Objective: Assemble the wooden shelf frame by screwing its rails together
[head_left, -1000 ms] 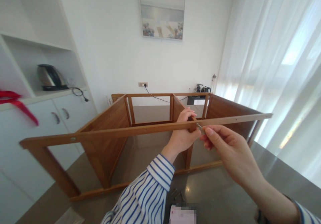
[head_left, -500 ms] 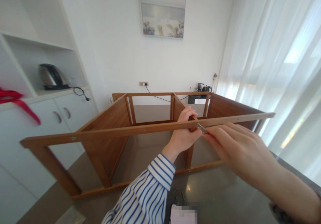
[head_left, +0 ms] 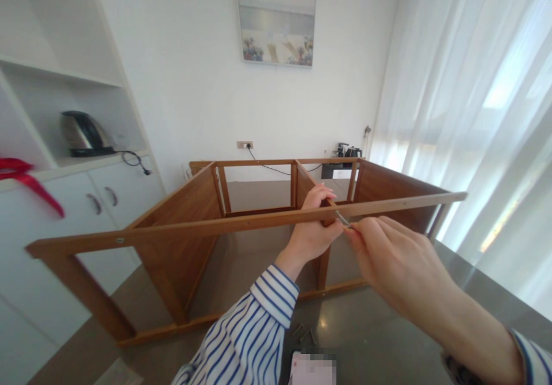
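A wooden shelf unit (head_left: 267,219) lies on its side on the grey tabletop. My left hand (head_left: 311,230) is wrapped round its middle board where that meets the near rail, fingers over the top and thumb below. With fingers pinched, my right hand (head_left: 388,253) grips a thin metal hex key (head_left: 342,219). The key's far end meets the rail's front face at that joint, just right of my left thumb. Whether a bolt head sits under its tip is too small to see. Several loose bolts (head_left: 307,334) lie on the tabletop below.
At the bottom edge is a pale, partly pixelated object (head_left: 313,369), and a clear plastic bag (head_left: 118,372) lies at lower left. White cabinets (head_left: 107,201) with a kettle (head_left: 84,134) and red ribbon (head_left: 30,184) stand left. A sheer curtain (head_left: 470,103) hangs right.
My right hand has turned slightly with the hex key, its wrist lower and more of the sleeve showing. My left hand keeps its grip. The whole view has shifted a little.
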`<state>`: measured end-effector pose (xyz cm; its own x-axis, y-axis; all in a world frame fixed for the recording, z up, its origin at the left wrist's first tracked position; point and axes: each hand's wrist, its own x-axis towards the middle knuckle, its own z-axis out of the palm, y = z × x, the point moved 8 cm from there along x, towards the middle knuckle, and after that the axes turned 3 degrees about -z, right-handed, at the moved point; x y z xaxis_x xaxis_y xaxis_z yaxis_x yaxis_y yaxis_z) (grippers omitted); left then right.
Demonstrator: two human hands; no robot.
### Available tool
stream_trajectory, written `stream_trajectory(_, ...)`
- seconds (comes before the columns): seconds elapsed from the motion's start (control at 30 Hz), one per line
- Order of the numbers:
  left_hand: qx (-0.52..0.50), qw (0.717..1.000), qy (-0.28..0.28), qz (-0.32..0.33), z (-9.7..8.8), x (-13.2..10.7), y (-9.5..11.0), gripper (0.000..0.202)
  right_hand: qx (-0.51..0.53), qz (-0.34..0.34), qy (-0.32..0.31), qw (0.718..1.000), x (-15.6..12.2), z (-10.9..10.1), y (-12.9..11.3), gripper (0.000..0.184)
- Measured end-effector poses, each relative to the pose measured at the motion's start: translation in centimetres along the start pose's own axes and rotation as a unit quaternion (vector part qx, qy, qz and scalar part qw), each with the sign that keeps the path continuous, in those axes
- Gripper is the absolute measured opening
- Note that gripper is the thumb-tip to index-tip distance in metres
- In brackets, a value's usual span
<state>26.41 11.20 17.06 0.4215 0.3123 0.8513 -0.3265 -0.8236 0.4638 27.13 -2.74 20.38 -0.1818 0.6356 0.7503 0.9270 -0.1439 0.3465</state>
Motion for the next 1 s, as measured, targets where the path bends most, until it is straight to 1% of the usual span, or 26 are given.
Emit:
stream_trajectory(0.1, 0.006, 1.0, 0.0, -0.001, 0.0, 0.0, -0.1, 0.041, 0.045, 0.085, 0.001, 0.995, -0.3, 0.5, 0.8, 0.026)
stream_trajectory(0.17, 0.008, 1.0, 0.002, -0.002, 0.0, 0.0, -0.1, 0.041, 0.048, 0.101, 0.005, 0.994, -0.4, 0.5, 0.8, 0.026)
stream_trajectory(0.23, 0.007, 1.0, 0.001, -0.002, 0.0, 0.0, -0.1, 0.041, 0.012, 0.076, 0.007, 0.997, -0.2, 0.2, 0.4, 0.027)
stream_trajectory(0.3, 0.007, 1.0, 0.0, -0.004, 0.0, -0.1, -0.2, 0.042, -0.047, 0.04, 0.007, 0.998, 0.2, -0.3, -0.1, 0.028)
stream_trajectory(0.4, 0.007, 1.0, 0.002, -0.004, 0.0, -0.1, -0.1, 0.041, -0.104, 0.014, -0.012, 0.994, 0.9, -0.7, -0.4, 0.028)
stream_trajectory(0.5, -0.002, 1.0, 0.002, 0.001, 0.0, 0.0, 0.0, 0.038, -0.108, 0.01, -0.027, 0.994, 1.4, -0.6, -0.5, 0.029)
stream_trajectory(0.67, -0.006, 1.0, 0.003, 0.003, -0.2, 0.0, 0.1, 0.034, -0.114, -0.004, -0.011, 0.993, 1.7, -0.6, -0.7, 0.035)
stream_trajectory(0.8, -0.003, 1.0, 0.004, 0.007, -0.2, 0.0, 0.1, 0.035, -0.112, -0.002, -0.019, 0.994, 1.7, -0.4, -0.5, 0.036)
stream_trajectory(0.9, -0.001, 1.0, 0.004, 0.008, -0.1, 0.0, 0.1, 0.036, -0.099, 0.014, -0.031, 0.994, 1.5, 0.1, 0.0, 0.035)
stream_trajectory(1.0, -0.001, 1.0, 0.003, 0.003, -0.1, 0.0, 0.0, 0.036, -0.077, 0.051, -0.05, 0.994, 1.2, 0.7, 0.5, 0.037)
